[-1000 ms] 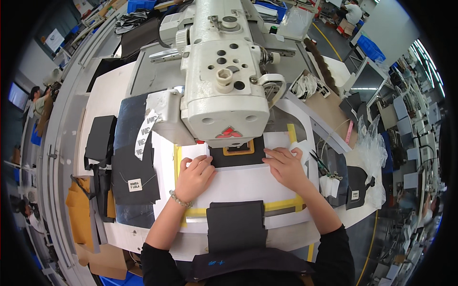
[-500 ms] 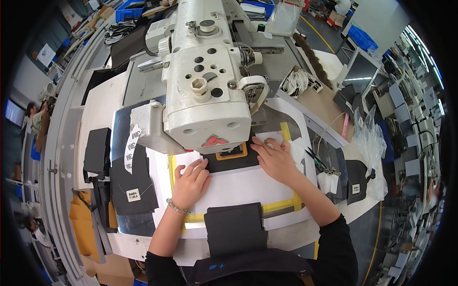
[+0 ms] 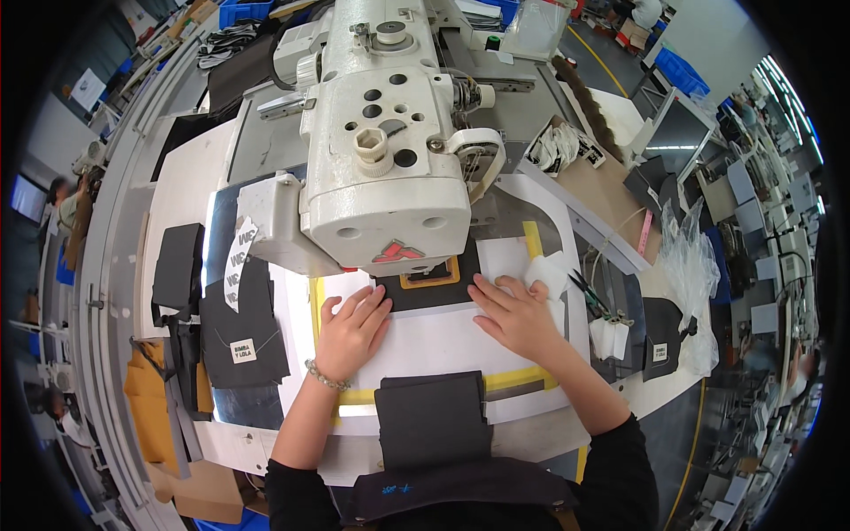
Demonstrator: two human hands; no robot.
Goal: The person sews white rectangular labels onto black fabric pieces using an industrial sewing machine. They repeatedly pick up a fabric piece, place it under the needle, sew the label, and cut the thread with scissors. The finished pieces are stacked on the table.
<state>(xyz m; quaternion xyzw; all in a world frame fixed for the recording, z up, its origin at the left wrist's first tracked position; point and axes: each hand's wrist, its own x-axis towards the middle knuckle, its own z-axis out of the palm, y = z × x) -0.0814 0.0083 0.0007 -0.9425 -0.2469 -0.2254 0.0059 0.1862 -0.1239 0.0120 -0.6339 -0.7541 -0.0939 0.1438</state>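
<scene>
A black fabric piece (image 3: 432,299) lies flat under the head of a white sewing machine (image 3: 390,208). On it sits a small orange-yellow frame (image 3: 455,271), partly hidden by the machine head. My left hand (image 3: 352,329) rests with fingers stretched out, its fingertips at the piece's left edge. On the other side, my right hand (image 3: 518,317) lies with fingers spread, the fingertips by the piece's lower right edge. Beneath both is a white sheet (image 3: 425,345) bordered with yellow tape (image 3: 513,379). Neither hand grips anything.
Near me lies a stack of dark pieces (image 3: 432,420). To the left are black pieces with a pale label (image 3: 243,351) and mustard material (image 3: 150,403). Thread snips (image 3: 586,292), a clear plastic bag (image 3: 686,265) and a cardboard box (image 3: 593,190) stand at the right.
My right hand has drawn back toward me from the fabric's right side, and its fingers lie flatter. My left hand stays almost in place. The whole view has shifted slightly.
</scene>
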